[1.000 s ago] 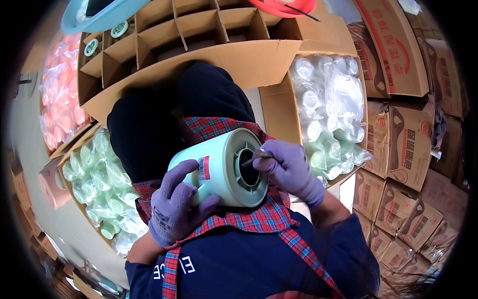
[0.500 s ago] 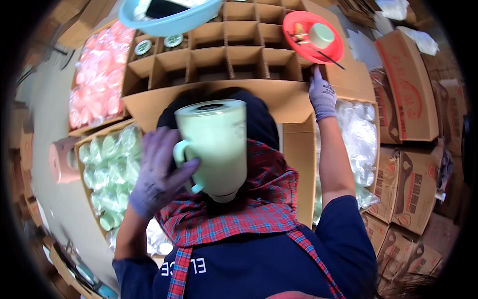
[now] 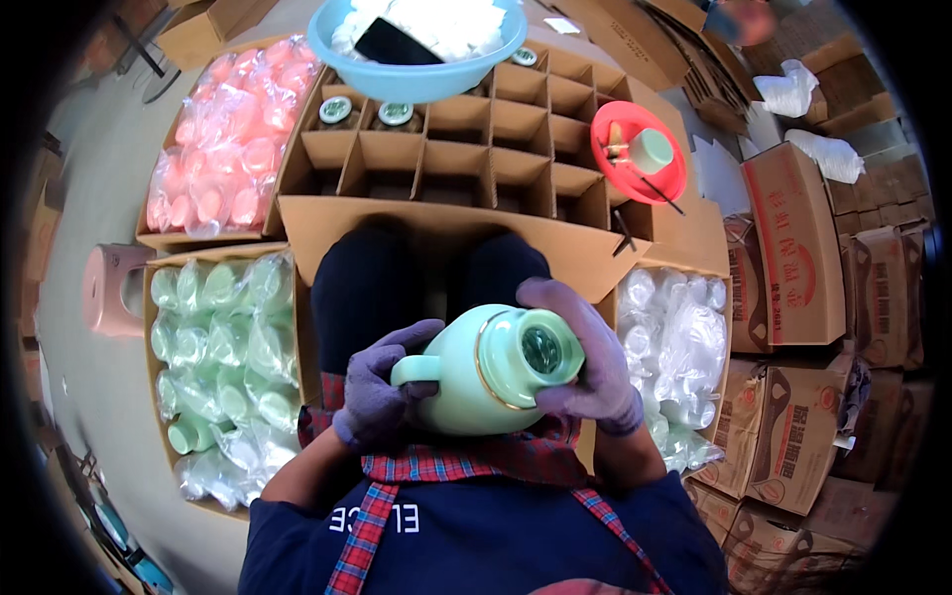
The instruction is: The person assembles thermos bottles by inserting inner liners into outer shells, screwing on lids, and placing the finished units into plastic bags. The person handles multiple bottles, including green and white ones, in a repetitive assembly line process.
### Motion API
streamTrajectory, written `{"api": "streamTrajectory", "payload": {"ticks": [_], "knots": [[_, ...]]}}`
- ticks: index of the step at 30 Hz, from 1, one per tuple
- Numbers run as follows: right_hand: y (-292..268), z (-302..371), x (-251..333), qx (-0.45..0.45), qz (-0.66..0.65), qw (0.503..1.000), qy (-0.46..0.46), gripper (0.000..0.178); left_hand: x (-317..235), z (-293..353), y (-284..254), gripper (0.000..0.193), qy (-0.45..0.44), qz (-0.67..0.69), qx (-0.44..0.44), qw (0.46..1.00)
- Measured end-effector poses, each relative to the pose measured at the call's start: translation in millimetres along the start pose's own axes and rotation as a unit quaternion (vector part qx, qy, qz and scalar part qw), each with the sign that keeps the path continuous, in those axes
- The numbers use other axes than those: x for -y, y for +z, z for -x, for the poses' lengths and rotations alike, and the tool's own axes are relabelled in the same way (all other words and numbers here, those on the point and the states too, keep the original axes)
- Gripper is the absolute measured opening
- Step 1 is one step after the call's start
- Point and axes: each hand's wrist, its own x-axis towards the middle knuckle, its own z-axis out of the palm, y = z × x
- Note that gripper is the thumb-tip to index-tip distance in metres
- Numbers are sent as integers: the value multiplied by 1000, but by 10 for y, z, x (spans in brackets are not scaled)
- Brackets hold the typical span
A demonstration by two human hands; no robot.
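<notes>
A mint-green thermos jug [image 3: 464, 382] with a gold band lies tilted over my lap. Its mouth faces up and right, showing a dark, shiny glass inside. My left hand [image 3: 382, 387] is closed at the jug's handle side, fingers bent by the handle. Around the rim and neck on the other side, my right hand [image 3: 595, 365] is closed with the thumb below the mouth. The jug's underside is hidden.
Ahead stands a divided carton [image 3: 466, 169] with several lidded bottles. A blue basin [image 3: 416, 81] with white pieces and a black phone, and a red bowl [image 3: 605, 164] with a green cup rest on it. Cartons of bagged pink [image 3: 228, 149], green [image 3: 223, 347] and clear parts [image 3: 674, 347] flank me.
The jug has turned from base-up to mouth-up and tilted right. My right hand has come back from beside the red bowl onto its neck; my left hand has closed at the handle.
</notes>
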Motion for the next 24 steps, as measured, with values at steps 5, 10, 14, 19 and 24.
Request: {"api": "streamTrajectory", "payload": {"ticks": [5,10,14,19,24], "knots": [[317,-183,-51,13,-96,995,8,100,239,251,-147,48,54,-1,-10,999],[372,-434,-68,30,-130,990,41,93,144,181,-343,43,83,-56,-5,995],[339,-742,-48,93,-31,995,-10,67,30,35,-330,42,123,49,18,991],[-22,-1610,-640,119,81,985,-91,38,214,-177,-438,41,105,91,-13,990],[-902,-3420,-1618,-152,481,864,0,36,163,-304,-445,38,50,151,22,987]]}}
